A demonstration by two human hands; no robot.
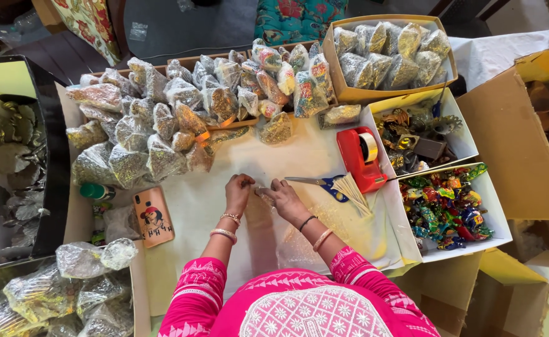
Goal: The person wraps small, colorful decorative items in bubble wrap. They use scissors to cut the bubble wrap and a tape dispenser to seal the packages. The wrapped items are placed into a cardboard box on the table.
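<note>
My left hand (239, 189) and my right hand (284, 198) meet at the middle of a white-covered table (212, 212). Both pinch a small clear plastic pouch (263, 195) held between them just above the cloth. Pink embroidered sleeves and bangles show on both arms. Blue-handled scissors (322, 182) lie just right of my right hand, beside a bundle of thin pale sticks (353, 190). A red tape dispenser (361, 158) stands a little farther right.
A heap of filled clear packets (181, 115) covers the far left of the table. A yellow box of packets (388, 55) sits at the back right. White boxes hold metal trinkets (415, 134) and colourful wrapped pieces (447, 206). A phone (153, 216) lies at left.
</note>
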